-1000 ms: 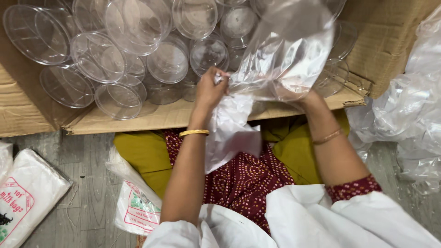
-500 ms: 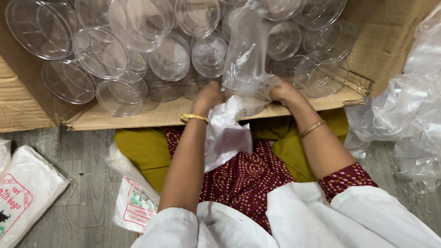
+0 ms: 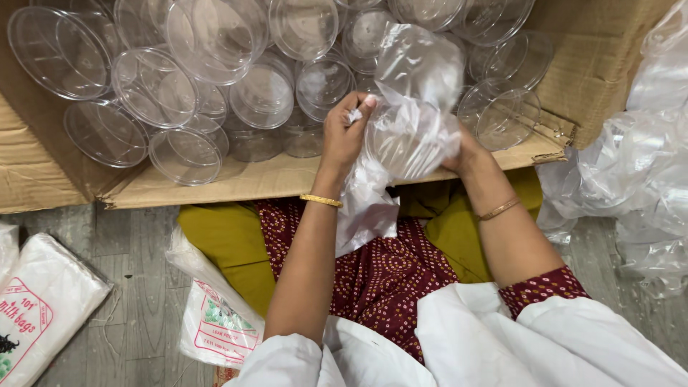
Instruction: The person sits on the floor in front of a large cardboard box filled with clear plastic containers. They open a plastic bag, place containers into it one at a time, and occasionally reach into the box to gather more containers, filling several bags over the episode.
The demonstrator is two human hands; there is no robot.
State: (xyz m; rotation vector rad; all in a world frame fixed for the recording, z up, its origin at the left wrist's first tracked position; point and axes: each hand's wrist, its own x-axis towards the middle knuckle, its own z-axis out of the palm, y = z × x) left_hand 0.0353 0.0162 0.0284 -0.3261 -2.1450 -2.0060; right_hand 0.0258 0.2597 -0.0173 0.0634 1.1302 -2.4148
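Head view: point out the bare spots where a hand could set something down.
Bare grey wooden floor lies between the flat white bag packet and the smaller printed packet. The brown cardboard box flap is bare below the clear round plastic containers. Inside the box is crowded; crumpled clear plastic fills the right. Both hands, left and right, grip a clear plastic bag.

Bright, even light; soft glare on clear plastic, sharp focus

Left hand [image 3: 347, 130] and right hand [image 3: 463, 152] gripping clear bag [image 3: 412, 122] over cardboard box [image 3: 301, 179]. Clear tubs [image 3: 215, 64] lying heaped inside. Packets [image 3: 215, 322] lying on floor [image 3: 122, 315].
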